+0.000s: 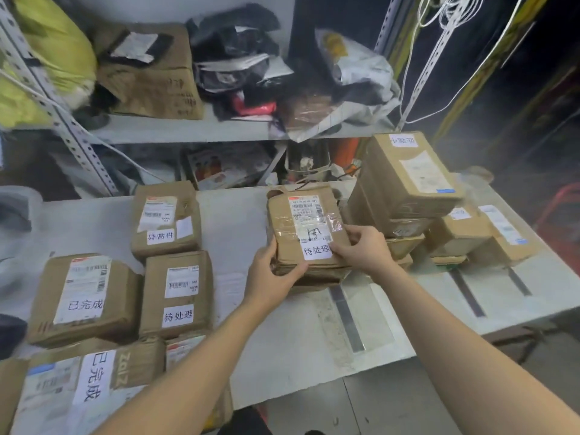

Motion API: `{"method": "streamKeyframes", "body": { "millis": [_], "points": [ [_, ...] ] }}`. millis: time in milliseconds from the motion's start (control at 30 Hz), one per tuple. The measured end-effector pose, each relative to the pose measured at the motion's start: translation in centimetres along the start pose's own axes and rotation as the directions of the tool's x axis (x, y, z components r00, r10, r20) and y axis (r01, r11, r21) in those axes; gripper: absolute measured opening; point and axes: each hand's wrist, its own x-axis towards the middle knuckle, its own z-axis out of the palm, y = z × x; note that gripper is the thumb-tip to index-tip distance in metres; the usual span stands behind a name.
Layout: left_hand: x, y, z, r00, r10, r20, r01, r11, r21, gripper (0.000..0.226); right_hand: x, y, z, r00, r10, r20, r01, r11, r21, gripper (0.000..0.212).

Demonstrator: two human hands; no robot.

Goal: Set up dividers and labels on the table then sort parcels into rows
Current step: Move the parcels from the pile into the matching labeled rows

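Observation:
Both hands hold a worn brown cardboard parcel (306, 229) with a white label, just above the white table (238, 221) at its middle. My left hand (271, 268) grips its near-left corner, and my right hand (361, 246) grips its near-right edge next to the white label. To the left, several labelled brown parcels sit in rows: one at the back (166, 219), two in the middle (83, 298) (177, 295), and others at the near edge (75, 381). Two dark divider strips (346, 318) (467, 293) lie flat on the table to the right.
A stack of brown parcels (405, 183) stands at the table's back right, with smaller ones (464, 230) beside it. Behind the table a metal shelf (188, 128) holds boxes and bags. The table's right edge drops to a grey floor (392, 403).

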Motion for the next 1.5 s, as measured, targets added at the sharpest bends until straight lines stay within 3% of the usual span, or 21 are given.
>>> {"method": "streamKeyframes", "body": {
  "millis": [133,367,500,600,700,867,1000,1200,1333,1500],
  "points": [
    [-0.3,-0.3,1.0,0.999,0.003,0.038,-0.006,0.997,0.083,0.089,-0.7,1.5,0.1,1.0,-0.021,-0.006,0.021,1.0,0.01,0.04],
    [-1.5,2.4,0.3,0.991,-0.111,0.069,0.106,0.991,0.076,0.077,-1.7,1.8,0.4,0.997,-0.066,-0.031,0.065,0.997,-0.038,0.05],
    [-2.8,3.8,-1.0,0.977,-0.214,0.005,0.212,0.969,0.126,0.079,-3.4,-0.5,1.1,0.971,-0.224,-0.078,0.206,0.959,-0.194,0.067],
    [-4.6,4.5,-2.2,0.985,-0.169,-0.034,0.172,0.949,0.263,0.078,-4.9,-3.0,2.2,0.927,-0.375,-0.022,0.362,0.907,-0.215,0.063],
    [-6.7,5.1,-4.1,0.991,-0.12,-0.052,0.131,0.905,0.404,0.079,-5.7,-4.8,3.2,0.904,-0.422,0.073,0.428,0.892,-0.147,0.062],
    [-8.9,5.4,-8.9,0.98,-0.108,-0.164,0.172,0.878,0.447,0.076,-6.5,-6.6,5.5,0.824,-0.531,0.199,0.564,0.8,-0.205,0.06],
    [-9.2,5.0,-13.1,0.969,-0.123,-0.212,0.211,0.859,0.466,0.08,-5.7,-8.2,7.1,0.813,-0.515,0.27,0.573,0.789,-0.221,0.062],
    [-7.0,3.3,-20.2,0.934,-0.069,-0.351,0.289,0.725,0.625,0.067,-3.7,-11.7,10.8,0.82,-0.466,0.333,0.558,0.782,-0.28,0.064],
    [-3.6,2.0,-25.0,0.955,-0.062,-0.29,0.279,0.517,0.809,0.063,-1.4,-14.5,14.4,0.859,-0.383,0.339,0.492,0.799,-0.346,0.065],
    [1.6,-1.5,-30.0,0.978,-0.108,-0.177,0.207,0.489,0.847,0.065,1.4,-18.0,19.1,0.895,-0.248,0.37,0.394,0.829,-0.396,0.066]
  ]
}}
